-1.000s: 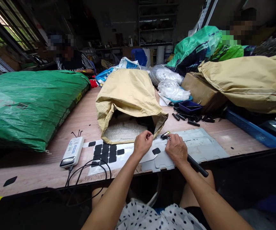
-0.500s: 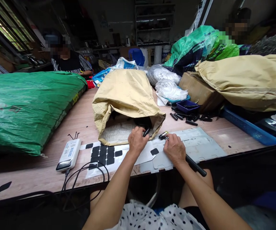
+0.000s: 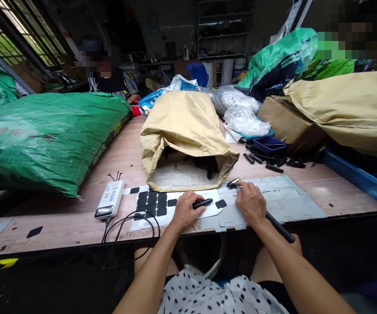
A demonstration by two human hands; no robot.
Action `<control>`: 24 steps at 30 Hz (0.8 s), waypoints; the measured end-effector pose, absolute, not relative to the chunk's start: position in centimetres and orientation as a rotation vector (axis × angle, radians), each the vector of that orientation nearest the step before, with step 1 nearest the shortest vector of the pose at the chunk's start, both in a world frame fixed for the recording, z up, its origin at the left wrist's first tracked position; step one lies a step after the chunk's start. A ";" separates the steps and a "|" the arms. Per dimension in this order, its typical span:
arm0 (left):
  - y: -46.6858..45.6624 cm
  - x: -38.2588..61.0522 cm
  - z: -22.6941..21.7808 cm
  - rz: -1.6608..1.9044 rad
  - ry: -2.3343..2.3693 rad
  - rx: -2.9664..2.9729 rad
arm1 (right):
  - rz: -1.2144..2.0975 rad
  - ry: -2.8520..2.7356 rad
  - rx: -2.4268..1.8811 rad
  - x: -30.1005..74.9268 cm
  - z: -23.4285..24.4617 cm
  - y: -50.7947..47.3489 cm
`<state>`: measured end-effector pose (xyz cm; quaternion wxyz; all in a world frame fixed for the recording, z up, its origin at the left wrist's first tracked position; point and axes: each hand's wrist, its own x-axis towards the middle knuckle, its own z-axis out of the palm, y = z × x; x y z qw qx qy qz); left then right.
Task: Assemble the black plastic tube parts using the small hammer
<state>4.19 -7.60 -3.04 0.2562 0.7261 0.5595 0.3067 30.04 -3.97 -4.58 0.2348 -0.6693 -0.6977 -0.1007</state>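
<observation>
The left hand (image 3: 186,210) grasps a short black cylindrical piece (image 3: 203,203) between thumb and fingers, its far end projecting to the right, apparently so that this end remains exposed. The piece is in front of the beige bag (image 3: 182,117), above or against the white sheet (image 3: 212,209); contact with the sheet cannot be determined. The right hand (image 3: 250,201) is closed around a black-handled tool (image 3: 280,226), gripped near its metallic head. The handle runs back beneath the wrist, an arrangement judged to favour control of the head over reach. The exact finger contact is hidden. The bag lies with its mouth gaping toward the wearer, presumably for access to the dark items (image 3: 206,165) visible inside. Black rounded-corner pads (image 3: 152,203) lie in rows on the white sheet, just beside the left hand. A grey board (image 3: 293,203) lies under the right hand, possibly to protect the workbench (image 3: 67,222). Loose black pieces (image 3: 274,168) are scattered beyond the board near a purple tray (image 3: 263,150), seemingly within arm's reach. A white device (image 3: 110,198) with a cable attached stands well left of both hands.
</observation>
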 end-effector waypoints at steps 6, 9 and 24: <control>-7.4 4.2 -3.5 0.872 1.539 1.930 | 0.036 -1.726 -1.571 28.7 -2.4 -6.0; -7.4 4.3 -3.8 0.884 1.547 1.906 | 0.309 -1.791 -1.362 26.5 -1.2 -7.6; -7.3 4.7 -3.6 0.881 1.607 1.865 | 0.404 -1.995 -1.314 23.4 -1.4 -8.9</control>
